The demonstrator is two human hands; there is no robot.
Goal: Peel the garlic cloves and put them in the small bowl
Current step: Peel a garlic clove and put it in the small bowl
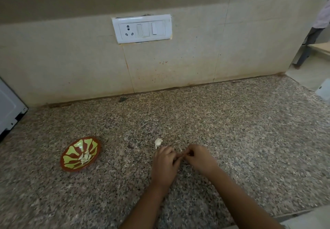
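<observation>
A small red bowl (71,164) with a green pattern sits on the speckled granite counter at the left, holding several peeled garlic cloves (85,157). To its right my left hand (165,162) and my right hand (198,158) meet fingertip to fingertip, curled round a small garlic clove (181,155) that is mostly hidden between them. A white scrap of garlic, skin or bulb remnant (158,142), lies on the counter just beyond my left hand.
The tiled wall with a white socket and switch plate (142,28) rises behind the counter. A white appliance (9,107) stands at the far left. The counter ends at the right, where floor and a person's clothing (321,18) show.
</observation>
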